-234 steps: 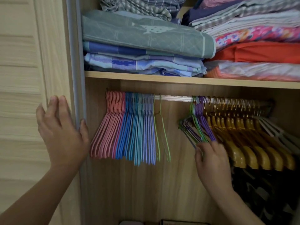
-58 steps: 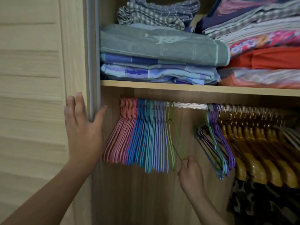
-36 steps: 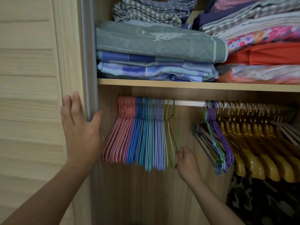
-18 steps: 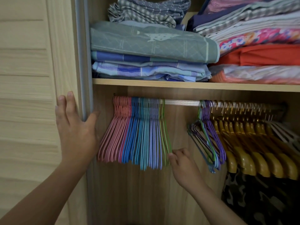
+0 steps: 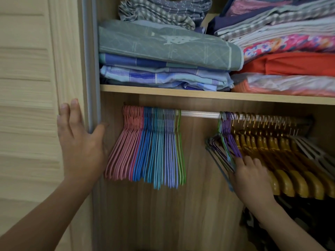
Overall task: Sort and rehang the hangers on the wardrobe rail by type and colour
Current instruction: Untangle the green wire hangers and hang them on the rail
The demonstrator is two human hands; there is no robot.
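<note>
Over on the left, my left hand point(image 5: 81, 147) is flat against the edge of the wardrobe door point(image 5: 70, 69), fingers point(image 5: 75, 113) straight and relaxed, thumb hooked round the grey edge strip, gripping nothing. My right hand point(image 5: 252, 176) reaches up from below into the messy clump of purple and green wire hangers point(image 5: 223, 149), fingers touching their lower ends; can't tell if they've actually closed on one. Those hang on the rail point(image 5: 199, 114) just left of the yellow wooden hangers point(image 5: 282, 160). Well apart, at the rail's left end, the sorted bunch point(image 5: 145, 147) runs pink, blue, teal, lilac, then green. Folded linens point(image 5: 163, 51) are stacked on the shelf point(image 5: 181, 92) above.
</note>
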